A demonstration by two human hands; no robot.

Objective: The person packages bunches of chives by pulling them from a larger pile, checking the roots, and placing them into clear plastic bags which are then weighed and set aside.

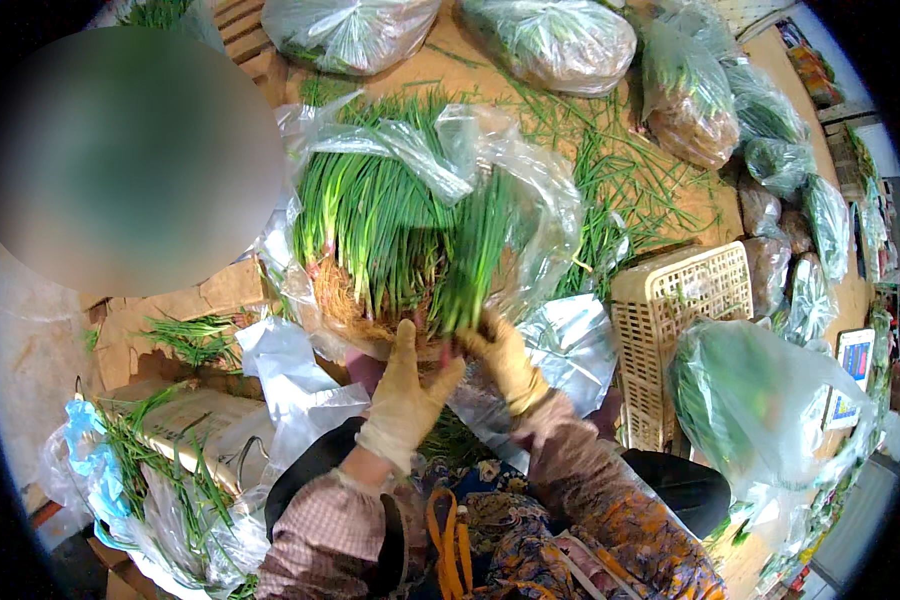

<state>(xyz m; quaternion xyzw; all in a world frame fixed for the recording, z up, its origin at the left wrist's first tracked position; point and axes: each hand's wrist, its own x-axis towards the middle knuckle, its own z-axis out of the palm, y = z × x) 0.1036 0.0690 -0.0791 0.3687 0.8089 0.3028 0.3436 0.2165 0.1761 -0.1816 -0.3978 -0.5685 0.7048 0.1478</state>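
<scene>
A large clear plastic bag (pixel 545 200) lies open in front of me. It is filled with upright green onions (pixel 370 215), their brown roots and reddish-white bases toward me. My right hand (pixel 510 362), in a pale work glove, is closed around the root end of a separate bunch of green onions (pixel 477 255), which looks slightly blurred at the bag's right side. My left hand (pixel 407 400), gloved too, is just left of that bunch's base, thumb and fingers apart and nothing visible in it. A silver-white plastic sheet (pixel 570 345) is under the right side of the bag.
Full bags of green onions (pixel 550 45) line the far edge and right side. A cream plastic crate (pixel 635 340) stands at right, beside another full bag (pixel 725 400) and a scale (pixel 850 375). Loose green leaves (pixel 630 185) litter the brown surface. A carton (pixel 195 430) sits at lower left.
</scene>
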